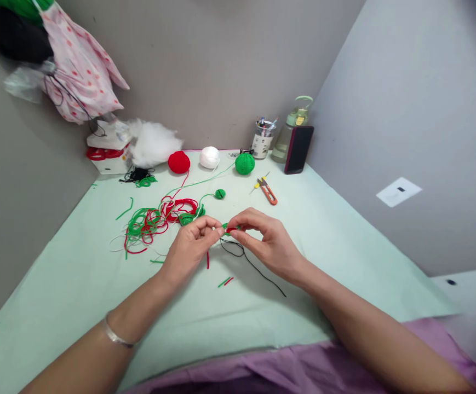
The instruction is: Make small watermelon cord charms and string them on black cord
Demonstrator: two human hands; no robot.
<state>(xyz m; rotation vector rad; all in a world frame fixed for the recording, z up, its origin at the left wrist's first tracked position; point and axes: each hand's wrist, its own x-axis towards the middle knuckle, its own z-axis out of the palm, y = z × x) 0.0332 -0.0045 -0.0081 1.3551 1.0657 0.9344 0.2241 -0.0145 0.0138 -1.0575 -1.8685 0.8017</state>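
Both my hands meet over the middle of the pale green table cover. My left hand and my right hand each pinch one end of a small green and red yarn piece held between them. A black thread trails from the piece down onto the cover toward me. Just left of my hands lies a tangle of loose green, red and white yarn.
At the back stand a red yarn ball, a white one, a green one, a jar of pens, a bottle and a phone. Orange thread snips and white stuffing lie nearby.
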